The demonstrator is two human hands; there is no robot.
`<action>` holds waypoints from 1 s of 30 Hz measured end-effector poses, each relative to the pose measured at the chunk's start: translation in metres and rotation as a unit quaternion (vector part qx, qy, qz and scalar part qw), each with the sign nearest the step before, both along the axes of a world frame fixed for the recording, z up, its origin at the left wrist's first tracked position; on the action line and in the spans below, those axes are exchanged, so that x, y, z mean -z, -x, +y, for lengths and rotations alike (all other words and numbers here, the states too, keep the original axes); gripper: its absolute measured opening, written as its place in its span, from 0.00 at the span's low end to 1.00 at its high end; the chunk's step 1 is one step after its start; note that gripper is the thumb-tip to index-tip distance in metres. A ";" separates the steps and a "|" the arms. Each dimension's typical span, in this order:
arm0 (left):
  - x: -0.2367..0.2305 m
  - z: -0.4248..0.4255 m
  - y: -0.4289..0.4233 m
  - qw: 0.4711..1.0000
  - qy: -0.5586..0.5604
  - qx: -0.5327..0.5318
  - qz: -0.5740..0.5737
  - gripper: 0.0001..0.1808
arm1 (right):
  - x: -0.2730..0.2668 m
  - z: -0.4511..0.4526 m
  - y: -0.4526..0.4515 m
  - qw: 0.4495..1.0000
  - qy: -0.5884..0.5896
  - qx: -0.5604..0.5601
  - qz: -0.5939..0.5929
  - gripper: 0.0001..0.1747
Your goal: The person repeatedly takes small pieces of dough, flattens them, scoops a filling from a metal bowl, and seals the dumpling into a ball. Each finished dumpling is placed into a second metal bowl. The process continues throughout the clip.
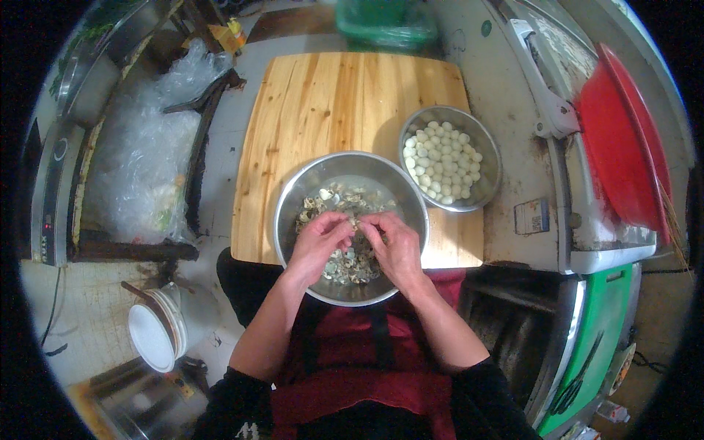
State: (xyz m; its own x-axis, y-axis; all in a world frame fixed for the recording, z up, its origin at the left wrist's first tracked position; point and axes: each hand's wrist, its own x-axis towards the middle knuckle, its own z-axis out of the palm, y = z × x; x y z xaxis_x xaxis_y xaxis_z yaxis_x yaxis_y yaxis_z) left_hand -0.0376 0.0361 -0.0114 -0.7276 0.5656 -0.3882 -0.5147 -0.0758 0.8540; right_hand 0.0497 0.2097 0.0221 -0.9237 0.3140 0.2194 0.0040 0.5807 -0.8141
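Both hands are over a large steel bowl (352, 297) at the near edge of a wooden table (308, 121). Water and many broken, speckled eggshell pieces (360, 270) lie in it. My left hand (319, 245) and my right hand (393, 245) meet at the fingertips around a small piece, seemingly speckled shell; what exactly it is cannot be told. Both thumbs and forefingers pinch at it. Behind and to the right, a smaller steel bowl (491, 165) holds many peeled small eggs (443, 159), pale and smooth.
A chest-like white appliance (495, 132) flanks the table on the right, with a red plastic basin (621, 143) on it. A green plastic tub (385, 25) stands beyond the table. Clear plastic bags (148, 159) fill a shelf at left, above a white bucket (192, 313).
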 end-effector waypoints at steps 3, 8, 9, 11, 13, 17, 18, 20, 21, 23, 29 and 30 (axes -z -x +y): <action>-0.002 0.000 0.000 1.000 -0.004 -0.002 -0.003 0.10 | 0.004 -0.001 0.000 1.000 -0.017 -0.003 0.005 0.08; -0.006 -0.001 0.000 0.999 0.026 0.020 0.029 0.10 | 0.010 -0.003 -0.001 0.998 -0.049 -0.003 0.035 0.08; -0.007 -0.001 0.000 0.999 0.023 0.024 0.030 0.10 | 0.010 -0.004 -0.001 0.998 -0.053 -0.003 0.031 0.08; -0.008 -0.001 0.001 0.998 0.028 0.036 0.039 0.10 | 0.010 -0.004 -0.003 0.999 -0.031 0.010 0.011 0.08; -0.008 -0.001 0.001 0.998 0.019 0.047 0.039 0.11 | 0.010 -0.003 -0.003 0.999 0.026 0.029 -0.012 0.08; -0.010 0.000 -0.003 0.998 -0.007 0.048 0.033 0.15 | 0.009 0.007 0.002 0.989 0.108 0.084 -0.048 0.12; -0.010 0.000 -0.004 0.998 -0.021 0.044 0.029 0.16 | 0.008 0.008 0.003 0.991 0.103 0.083 -0.036 0.13; -0.010 0.000 -0.004 0.999 -0.010 0.031 0.036 0.18 | 0.006 0.008 0.005 0.996 0.024 0.064 0.054 0.14; -0.010 0.000 -0.003 0.999 -0.012 0.020 0.029 0.18 | 0.005 0.007 0.004 0.997 0.011 0.053 0.047 0.13; -0.009 0.000 -0.003 0.999 -0.011 0.013 0.029 0.18 | 0.001 0.005 0.000 0.999 0.004 0.028 0.034 0.13; -0.004 -0.002 -0.001 0.998 0.013 0.025 0.055 0.17 | 0.000 0.000 0.002 0.994 -0.086 0.009 0.065 0.08; -0.003 -0.002 0.000 0.998 0.011 0.025 0.057 0.16 | 0.001 -0.001 0.003 0.992 -0.100 0.013 0.078 0.07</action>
